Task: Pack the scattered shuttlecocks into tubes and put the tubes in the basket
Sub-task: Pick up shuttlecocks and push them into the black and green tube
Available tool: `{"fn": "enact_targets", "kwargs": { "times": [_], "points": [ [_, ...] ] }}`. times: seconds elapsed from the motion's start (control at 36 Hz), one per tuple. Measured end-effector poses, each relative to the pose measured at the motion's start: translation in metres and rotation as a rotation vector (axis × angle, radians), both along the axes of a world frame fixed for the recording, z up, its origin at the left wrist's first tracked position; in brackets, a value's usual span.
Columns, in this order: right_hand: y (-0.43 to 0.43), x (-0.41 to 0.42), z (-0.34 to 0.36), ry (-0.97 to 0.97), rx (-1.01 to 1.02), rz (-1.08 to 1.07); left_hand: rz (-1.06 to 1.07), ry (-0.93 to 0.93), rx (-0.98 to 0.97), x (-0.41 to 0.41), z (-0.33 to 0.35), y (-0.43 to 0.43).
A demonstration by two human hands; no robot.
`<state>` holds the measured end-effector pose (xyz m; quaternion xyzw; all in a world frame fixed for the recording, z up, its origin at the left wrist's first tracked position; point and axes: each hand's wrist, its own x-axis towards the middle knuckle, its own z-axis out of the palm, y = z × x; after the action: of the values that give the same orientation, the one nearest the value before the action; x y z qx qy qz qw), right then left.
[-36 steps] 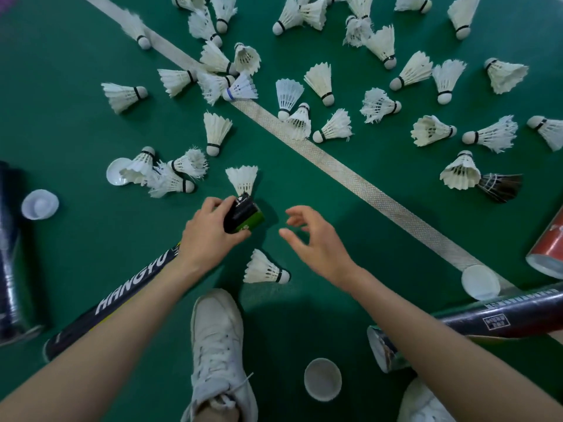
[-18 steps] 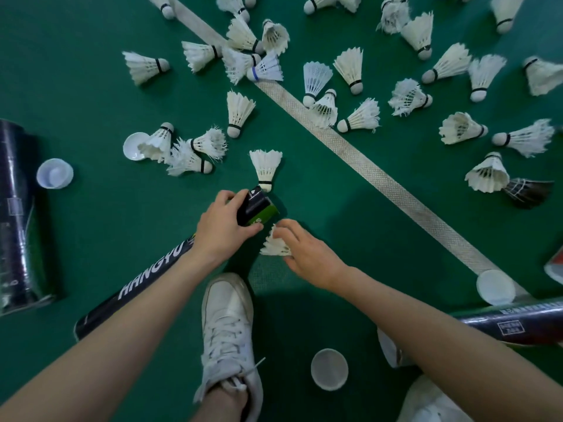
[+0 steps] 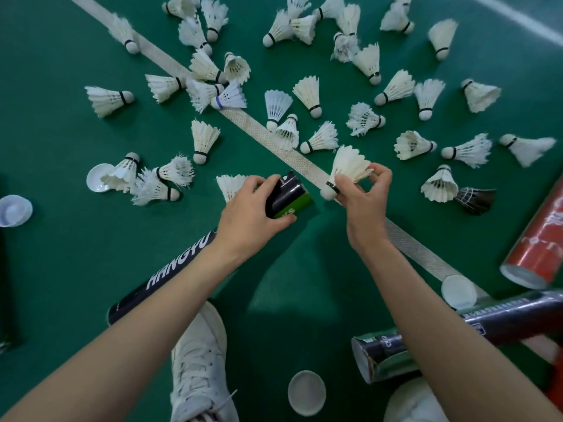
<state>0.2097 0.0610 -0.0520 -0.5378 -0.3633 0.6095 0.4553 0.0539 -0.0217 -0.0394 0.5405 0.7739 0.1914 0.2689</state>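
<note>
My left hand (image 3: pixel 248 219) grips the far end of a long black tube (image 3: pixel 170 271) marked HANGYU, which lies slanted over the green floor with its green-banded mouth pointing up and right. My right hand (image 3: pixel 364 197) pinches a white shuttlecock (image 3: pixel 347 169) by its feathers, cork end down and left, just right of the tube's mouth. Another shuttlecock (image 3: pixel 230 185) lies half hidden behind my left hand. Several white shuttlecocks, such as one (image 3: pixel 204 141) at centre left, lie scattered across the upper floor, plus one with black feathers (image 3: pixel 476 199).
A red tube (image 3: pixel 539 254) and a dark tube (image 3: pixel 475 324) lie at the right. White caps lie on the floor at bottom centre (image 3: pixel 306 392), right (image 3: pixel 458 292) and left (image 3: pixel 15 210). My white shoe (image 3: pixel 199 360) is below. A white court line (image 3: pixel 304 162) crosses diagonally.
My right hand picked the shuttlecock up from the floor near my shoe and raised it to beside the tube's mouth. My left hand kept hold of the tube.
</note>
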Motion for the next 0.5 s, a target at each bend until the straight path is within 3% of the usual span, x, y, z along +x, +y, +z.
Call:
{"fn": "enact_targets", "kwargs": {
  "times": [0.22,0.39,0.5],
  "points": [
    [-0.007,0.014,0.011,0.115,0.006,-0.049,-0.066,0.026,0.049,0.024,0.005,0.008],
    [-0.017,0.023,0.003,-0.298,0.196,0.255,-0.076,0.065,0.099,0.032,0.005,0.007],
    [-0.022,0.027,0.001,-0.463,0.311,0.314,-0.103,0.103,0.102,0.032,0.005,0.007]
  ]
}}
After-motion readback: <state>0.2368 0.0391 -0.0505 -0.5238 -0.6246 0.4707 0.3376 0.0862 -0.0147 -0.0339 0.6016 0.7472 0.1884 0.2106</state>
